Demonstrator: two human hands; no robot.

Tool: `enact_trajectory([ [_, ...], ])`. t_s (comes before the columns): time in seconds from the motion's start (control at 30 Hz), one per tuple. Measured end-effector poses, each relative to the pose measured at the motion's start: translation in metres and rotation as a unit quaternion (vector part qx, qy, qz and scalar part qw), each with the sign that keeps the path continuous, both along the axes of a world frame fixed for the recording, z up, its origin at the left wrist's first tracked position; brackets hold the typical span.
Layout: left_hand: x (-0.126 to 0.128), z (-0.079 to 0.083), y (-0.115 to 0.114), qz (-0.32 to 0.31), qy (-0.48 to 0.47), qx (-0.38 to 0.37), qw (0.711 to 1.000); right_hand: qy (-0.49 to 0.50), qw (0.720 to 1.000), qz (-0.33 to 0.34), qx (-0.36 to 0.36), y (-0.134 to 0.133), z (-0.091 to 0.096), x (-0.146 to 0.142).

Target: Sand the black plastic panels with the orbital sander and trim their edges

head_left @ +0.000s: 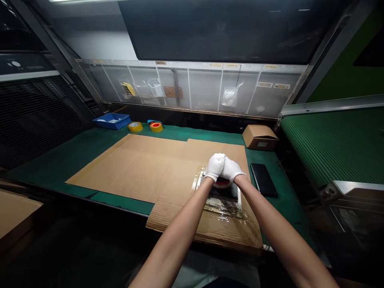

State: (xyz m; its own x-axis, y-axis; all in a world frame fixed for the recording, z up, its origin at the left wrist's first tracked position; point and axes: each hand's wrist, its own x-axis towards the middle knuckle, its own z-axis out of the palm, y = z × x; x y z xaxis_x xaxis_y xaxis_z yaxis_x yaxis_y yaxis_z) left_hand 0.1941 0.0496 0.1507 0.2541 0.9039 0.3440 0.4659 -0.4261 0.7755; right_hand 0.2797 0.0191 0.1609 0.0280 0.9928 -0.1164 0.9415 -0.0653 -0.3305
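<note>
1. Hands: your left hand (215,166) and right hand (231,170) touch each other, fingers curled closed.
2. Position: the red round item (222,183) lies directly beneath both, neither nearer, on a dark wrapped slab (222,197) over the bench's cardboard (150,168).
3. Grip on it: cannot tell.
4. Writing: rear panel labels (265,84) unreadable.

The green-matted tabletop (60,160) sits in dim light. Behind it runs a clear plastic rack (204,90) split into compartments, under a wide dark panel (225,28). Left of the tabletop stands a black louvred machine face (36,116); right of it, a green ribbed conveyor belt (327,140). Along the tabletop's back edge lie a blue tray (111,120), 2 tape rolls (135,127) and a small cardboard box (259,137).
</note>
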Motion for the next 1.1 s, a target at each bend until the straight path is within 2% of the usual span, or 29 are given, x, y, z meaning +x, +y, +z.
enact_trajectory([
  [0.07, -0.011, -0.011, -0.026, -0.002, -0.001, 0.008, 1.000, 0.004, 1.000, 0.002, -0.004, -0.025, -0.005, -0.006],
  [0.23, -0.044, -0.037, -0.112, 0.008, -0.030, 0.052, 0.998, 0.031, 0.999, 0.038, 0.016, -0.108, -0.021, -0.030],
  [0.3, -0.048, -0.039, -0.126, 0.011, -0.046, 0.064, 0.997, 0.033, 0.999, 0.028, 0.033, -0.122, -0.024, -0.034],
  [0.33, -0.046, -0.039, -0.125, 0.009, -0.049, 0.068, 0.996, 0.033, 0.999, 0.014, 0.033, -0.122, -0.025, -0.033],
  [0.4, -0.035, -0.034, -0.108, -0.008, -0.030, 0.060, 0.998, 0.034, 0.999, -0.017, 0.015, -0.108, -0.024, -0.024],
  [0.57, 0.013, -0.019, -0.025, -0.058, 0.079, 0.007, 0.995, 0.018, 0.998, -0.056, 0.005, -0.037, -0.016, 0.017],
  [0.67, 0.032, -0.017, -0.001, -0.069, 0.086, 0.000, 0.994, 0.005, 0.998, -0.061, 0.004, -0.016, -0.012, 0.033],
  [0.7, 0.034, -0.018, -0.002, -0.071, 0.086, -0.001, 0.994, 0.003, 0.998, -0.057, 0.001, -0.017, -0.012, 0.035],
  [0.77, 0.031, -0.020, -0.019, -0.072, 0.084, 0.001, 0.994, 0.001, 0.999, -0.044, 0.003, -0.033, -0.015, 0.034],
  [0.87, 0.013, -0.021, -0.066, -0.070, 0.081, 0.008, 0.994, -0.001, 1.000, -0.019, 0.001, -0.078, -0.023, 0.022],
  [0.97, -0.006, -0.021, -0.109, -0.067, 0.064, 0.029, 0.995, 0.014, 0.998, -0.047, -0.033, -0.120, -0.029, 0.007],
  [1.03, -0.009, -0.020, -0.116, -0.061, 0.055, 0.040, 0.996, 0.035, 0.995, -0.083, -0.047, -0.128, -0.031, 0.005],
  [1.1, 0.000, -0.019, -0.103, -0.065, 0.059, 0.034, 0.996, 0.050, 0.993, -0.105, -0.035, -0.116, -0.030, 0.012],
])
